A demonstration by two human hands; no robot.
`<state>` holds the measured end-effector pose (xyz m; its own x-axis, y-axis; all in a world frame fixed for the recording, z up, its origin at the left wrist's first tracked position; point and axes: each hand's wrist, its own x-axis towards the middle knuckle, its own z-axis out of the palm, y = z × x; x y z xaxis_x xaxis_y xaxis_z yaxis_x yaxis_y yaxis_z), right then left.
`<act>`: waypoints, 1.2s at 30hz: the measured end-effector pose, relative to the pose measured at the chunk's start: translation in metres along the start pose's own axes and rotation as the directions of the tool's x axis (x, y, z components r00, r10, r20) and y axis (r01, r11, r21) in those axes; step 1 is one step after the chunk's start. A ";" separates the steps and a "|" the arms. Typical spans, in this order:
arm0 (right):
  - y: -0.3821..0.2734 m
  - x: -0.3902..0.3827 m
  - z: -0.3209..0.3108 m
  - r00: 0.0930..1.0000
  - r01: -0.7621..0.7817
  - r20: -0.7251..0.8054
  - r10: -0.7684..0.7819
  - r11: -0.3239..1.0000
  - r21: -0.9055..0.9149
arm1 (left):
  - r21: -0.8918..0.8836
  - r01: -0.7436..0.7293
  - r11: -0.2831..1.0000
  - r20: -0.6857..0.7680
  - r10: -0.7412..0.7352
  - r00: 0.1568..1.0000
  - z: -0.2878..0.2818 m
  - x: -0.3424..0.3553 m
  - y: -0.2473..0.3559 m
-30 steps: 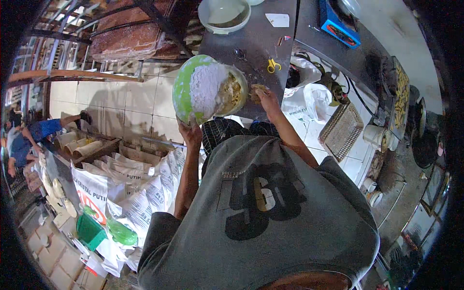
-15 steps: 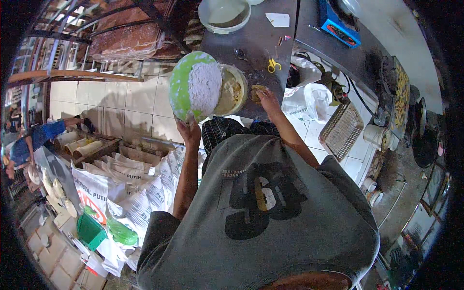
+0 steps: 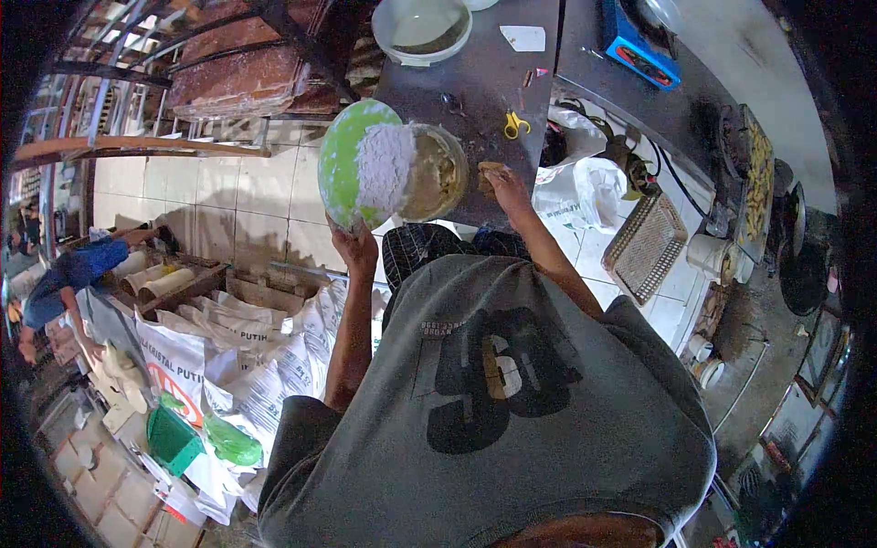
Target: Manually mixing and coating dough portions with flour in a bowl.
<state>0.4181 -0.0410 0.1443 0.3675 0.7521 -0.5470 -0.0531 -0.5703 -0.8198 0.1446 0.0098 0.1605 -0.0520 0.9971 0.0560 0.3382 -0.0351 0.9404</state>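
Note:
My left hand (image 3: 354, 245) grips the near rim of a round green basin (image 3: 336, 155), which is tilted toward a round tub. A heap of pale, powdery stuff (image 3: 384, 169) covers the basin's right half. Beside it on the dark table stands the tub (image 3: 459, 187), with brownish and pale matter inside; the basin's edge overlaps its left side. To the right of the tub, my right hand (image 3: 508, 190) is closed on a small flat brown piece (image 3: 487, 177), whose kind I cannot make out.
Yellow scissors (image 3: 515, 124) and a white paper (image 3: 523, 38) lie on the dark table (image 3: 502, 82). At its far left is a large pale bucket (image 3: 423, 55). White sacks (image 3: 265, 365) stand on my left, where another person (image 3: 73, 279) bends over. A perforated crate (image 3: 646, 247) sits on my right.
The pale stuff inside the tub has shifted and more brown shows there. The basin has barely moved. The person at the left has moved, with an arm now reaching down toward the sacks.

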 end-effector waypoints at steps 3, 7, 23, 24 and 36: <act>0.001 -0.001 0.002 0.999 -0.012 -0.044 0.012 1.000 -0.006 | -0.017 -0.065 0.998 -0.006 0.065 0.998 0.001 -0.002 -0.004; 0.048 0.020 -0.002 0.972 0.229 -0.055 -0.231 0.973 -0.040 | -0.254 0.074 0.964 0.046 -0.065 0.997 0.003 0.003 0.002; 0.058 0.009 -0.019 0.999 0.016 -0.040 -0.009 0.986 0.167 | -0.762 0.547 0.347 0.372 -0.458 0.807 0.001 0.010 0.028; 0.060 0.006 -0.020 1.000 0.008 -0.031 -0.003 0.987 0.164 | -0.763 0.546 0.346 0.365 -0.467 0.805 0.001 0.006 0.006; 0.031 -0.038 -0.082 0.965 0.113 -0.259 -0.047 0.963 0.245 | -0.375 0.304 0.876 0.377 -0.156 0.913 0.065 -0.017 0.052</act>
<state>0.4783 -0.1146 0.1533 0.5977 0.6667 -0.4453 -0.2372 -0.3834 -0.8926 0.2239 -0.0051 0.1872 0.2538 0.9415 -0.2218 -0.0723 0.2471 0.9663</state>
